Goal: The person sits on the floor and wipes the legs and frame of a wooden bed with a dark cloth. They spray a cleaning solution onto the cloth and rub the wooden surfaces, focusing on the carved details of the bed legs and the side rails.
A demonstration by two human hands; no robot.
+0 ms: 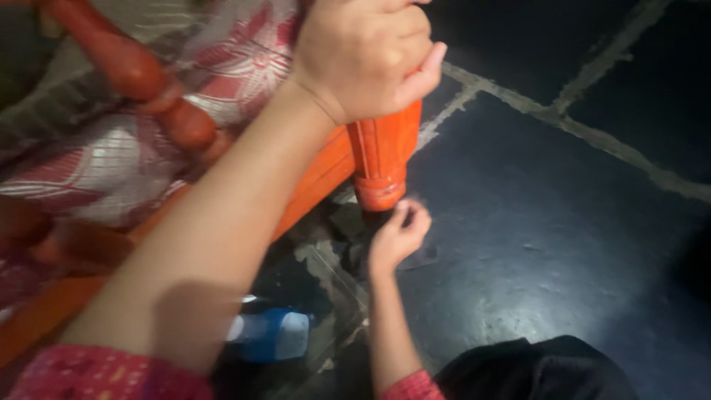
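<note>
While the left hand (363,55) grips the orange leg (381,159), the right hand's (398,235) curled fingers touch its foot.

Right of the right hand (400,235) fingers: dark stone floor (563,244) open, wide room to pass, only pale grout lines. Directly above the fingertips: orange leg (381,167) of the furniture blocks, foot nearly touching them. Left of fingers, under the orange frame rail (315,185): tight gap, w/ a blue bottle (270,335) lying there. Left hand (363,55) fingers wrap the leg top; patterned cushion (111,159) fills space left of them. Black cloth (533,370) sits below-right of the right wrist
</note>
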